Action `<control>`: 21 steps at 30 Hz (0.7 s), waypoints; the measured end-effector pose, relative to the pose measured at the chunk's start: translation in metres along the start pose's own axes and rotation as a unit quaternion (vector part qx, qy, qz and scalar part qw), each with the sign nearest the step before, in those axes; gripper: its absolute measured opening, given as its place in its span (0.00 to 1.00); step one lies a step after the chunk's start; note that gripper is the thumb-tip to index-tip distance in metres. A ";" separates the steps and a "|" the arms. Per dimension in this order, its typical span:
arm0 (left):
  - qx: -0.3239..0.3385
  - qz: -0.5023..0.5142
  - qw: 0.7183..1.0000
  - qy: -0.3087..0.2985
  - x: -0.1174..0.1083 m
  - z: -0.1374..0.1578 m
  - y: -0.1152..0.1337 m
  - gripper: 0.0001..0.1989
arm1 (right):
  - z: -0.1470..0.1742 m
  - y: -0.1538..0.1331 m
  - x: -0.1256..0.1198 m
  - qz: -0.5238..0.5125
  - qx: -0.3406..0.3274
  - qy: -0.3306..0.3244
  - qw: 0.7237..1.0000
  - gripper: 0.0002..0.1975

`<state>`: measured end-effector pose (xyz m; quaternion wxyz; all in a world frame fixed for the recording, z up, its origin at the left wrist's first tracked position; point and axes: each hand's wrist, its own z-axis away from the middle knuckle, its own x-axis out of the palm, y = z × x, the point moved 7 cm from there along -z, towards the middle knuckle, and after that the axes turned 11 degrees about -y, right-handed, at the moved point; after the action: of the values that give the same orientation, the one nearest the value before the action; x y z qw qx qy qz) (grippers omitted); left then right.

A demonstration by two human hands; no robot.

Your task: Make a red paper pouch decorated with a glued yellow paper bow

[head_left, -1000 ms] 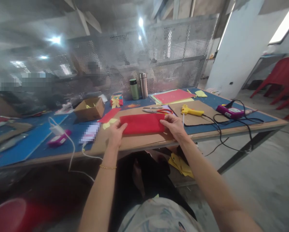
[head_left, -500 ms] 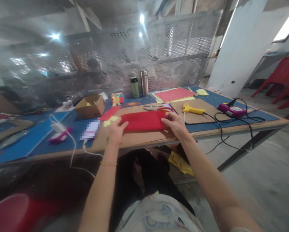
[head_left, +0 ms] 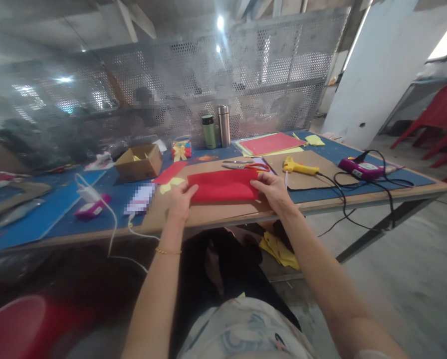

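Between my two hands a red felt-like sheet (head_left: 223, 187) stretches in a long rectangle above brown cardboard on the table. My left hand (head_left: 179, 199) pinches its left end, thumb on the near face. At the opposite end my right hand (head_left: 272, 190) grips it between thumb and fingers. Just behind the sheet lie scissors with red handles (head_left: 251, 166) and another metal tool (head_left: 236, 161). Pale yellow cut pieces (head_left: 171, 185) rest beside my left hand, and a second red piece (head_left: 172, 172) lies behind them.
A yellow glue gun (head_left: 300, 167) lies on cardboard at the right, its cable running past a purple box (head_left: 361, 168). An open carton (head_left: 139, 162), a green flask (head_left: 209, 132) and a steel flask (head_left: 224, 126) stand at the back. White cables (head_left: 114, 219) hang over the left front edge.
The view has shifted slightly. Both hands keep their hold on the red sheet, which stays in nearly the same place.
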<state>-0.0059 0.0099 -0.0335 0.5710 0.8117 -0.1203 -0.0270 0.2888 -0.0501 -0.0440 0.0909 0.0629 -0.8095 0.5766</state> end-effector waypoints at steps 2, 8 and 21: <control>-0.001 -0.005 1.000 0.001 -0.001 0.000 0.000 0.13 | 0.000 0.001 0.000 -0.005 0.003 -0.001 1.000 0.20; 0.002 -0.011 1.000 0.016 -0.004 0.002 -0.001 0.14 | 0.000 0.000 0.001 0.001 0.008 0.004 1.000 0.22; -0.013 0.003 1.000 0.003 -0.001 0.000 -0.001 0.18 | 0.002 -0.003 0.000 -0.007 0.023 0.004 1.000 0.26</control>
<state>-0.0066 0.0107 -0.0347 0.5816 0.8041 -0.1205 -0.0241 0.2891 -0.0533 -0.0417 0.0969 0.0679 -0.7953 0.5946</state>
